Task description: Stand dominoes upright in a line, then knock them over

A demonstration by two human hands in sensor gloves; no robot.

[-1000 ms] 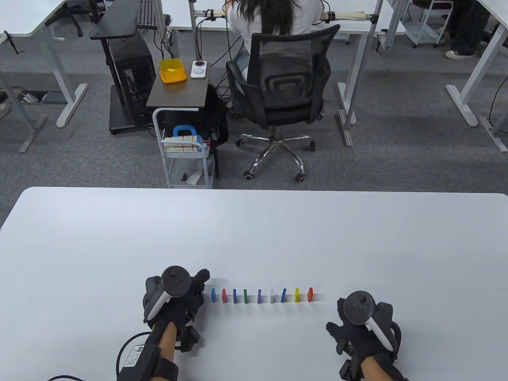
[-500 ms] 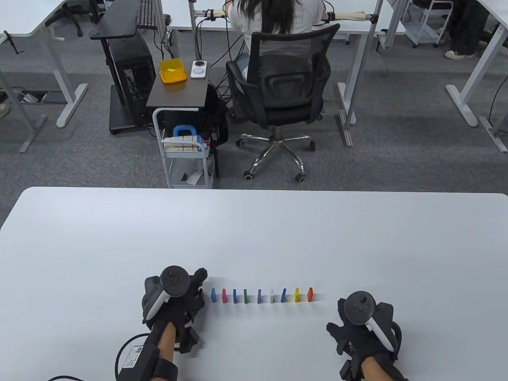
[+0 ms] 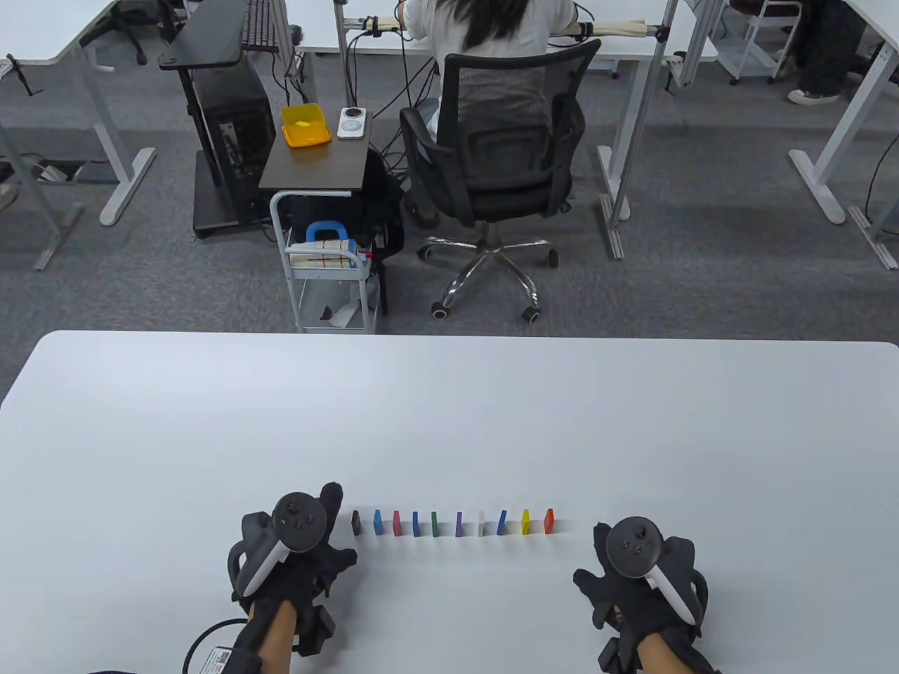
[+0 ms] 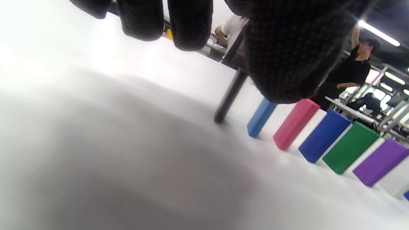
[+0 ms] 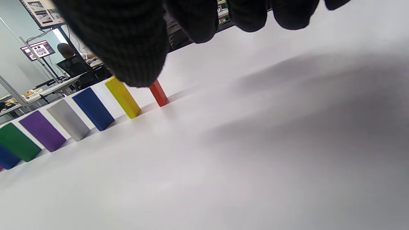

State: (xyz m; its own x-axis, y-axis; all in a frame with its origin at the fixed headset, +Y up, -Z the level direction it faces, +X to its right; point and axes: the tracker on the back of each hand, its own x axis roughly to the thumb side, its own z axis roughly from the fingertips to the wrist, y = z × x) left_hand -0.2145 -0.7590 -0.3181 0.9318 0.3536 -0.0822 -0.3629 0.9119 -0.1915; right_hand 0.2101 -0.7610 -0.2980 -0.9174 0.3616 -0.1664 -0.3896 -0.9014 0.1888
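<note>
Several coloured dominoes stand upright in a row near the table's front edge, from a black domino (image 3: 357,522) at the left end to an orange-red domino (image 3: 548,521) at the right end. My left hand (image 3: 309,558) sits just left of the black domino (image 4: 228,97), apart from it. Its fingers (image 4: 190,24) hang relaxed and hold nothing. In the left wrist view the light blue domino (image 4: 260,118) and the pink domino (image 4: 295,124) follow the black one. My right hand (image 3: 635,583) rests right of the orange-red domino (image 5: 159,93), holding nothing.
The white table (image 3: 449,421) stretches wide behind the row. Beyond its far edge stand a wire cart (image 3: 330,281) and an office chair (image 3: 502,161) with a seated person. Other desks lie further back.
My left hand has let go of the black domino and drawn back to the left and front. The black domino now stands uncovered at the row's left end. The right hand stayed put.
</note>
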